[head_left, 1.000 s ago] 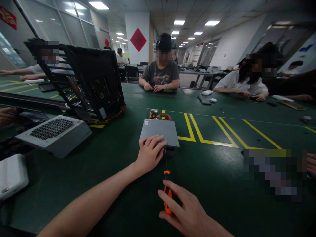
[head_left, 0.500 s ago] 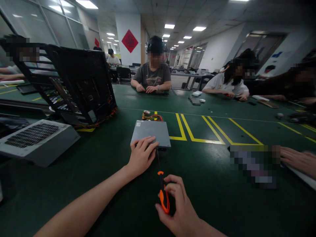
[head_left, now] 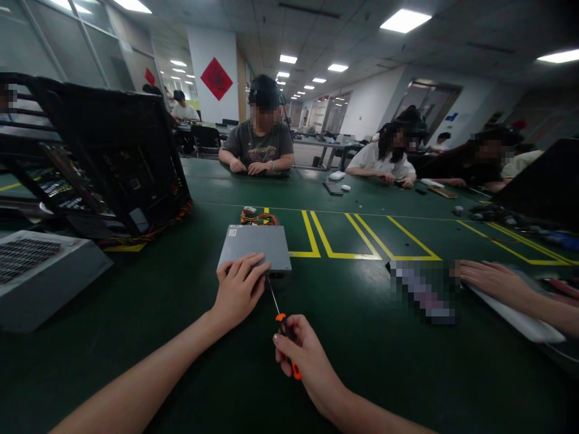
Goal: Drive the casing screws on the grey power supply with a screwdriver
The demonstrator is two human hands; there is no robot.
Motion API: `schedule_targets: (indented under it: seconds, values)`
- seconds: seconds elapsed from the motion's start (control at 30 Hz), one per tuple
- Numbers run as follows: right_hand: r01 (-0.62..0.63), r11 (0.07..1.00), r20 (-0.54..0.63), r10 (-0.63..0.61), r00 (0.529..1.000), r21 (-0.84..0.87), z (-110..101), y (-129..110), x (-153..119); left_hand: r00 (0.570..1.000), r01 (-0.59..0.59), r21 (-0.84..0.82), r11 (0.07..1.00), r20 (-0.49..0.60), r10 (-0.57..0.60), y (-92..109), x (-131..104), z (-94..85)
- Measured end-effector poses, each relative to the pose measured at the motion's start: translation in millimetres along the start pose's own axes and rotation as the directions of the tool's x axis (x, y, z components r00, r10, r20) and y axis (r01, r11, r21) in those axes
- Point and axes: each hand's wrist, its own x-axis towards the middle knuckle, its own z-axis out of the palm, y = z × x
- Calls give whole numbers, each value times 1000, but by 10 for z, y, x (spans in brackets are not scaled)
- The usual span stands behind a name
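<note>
A grey metal power supply unit point(head_left: 256, 242) lies flat on the green table, its bundle of coloured cables point(head_left: 259, 217) at the far side. My left hand point(head_left: 239, 289) grips its near left edge, fingers stretched over the top and thumb down by the front face. My right hand point(head_left: 301, 355) is closed around the orange and black handle of a screwdriver point(head_left: 283, 325). Its thin shaft points up and away to the unit's near face, beside my left fingers. The tip meets the face close to the table, and whatever it touches is too small to make out.
An open black computer case point(head_left: 122, 157) stands at the left, with another grey power supply point(head_left: 54, 283) in front of it. Yellow tape lines point(head_left: 348, 256) mark the table. At the right are a blurred-out object point(head_left: 423, 295) and another person's hand point(head_left: 488, 280). Several people sit opposite.
The view has turned to the right. My right fingers, loosely spread around the screwdriver handle before, have closed on it, and the screwdriver tilts more. My left hand stays on the power supply.
</note>
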Motion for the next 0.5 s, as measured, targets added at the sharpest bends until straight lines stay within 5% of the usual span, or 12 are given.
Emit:
schedule_targets:
  seconds: [0.5]
  values:
    - [-129, 945, -41, 148, 988, 301, 211, 18, 24, 1000, -18, 8, 1000, -25, 18, -14, -6, 8]
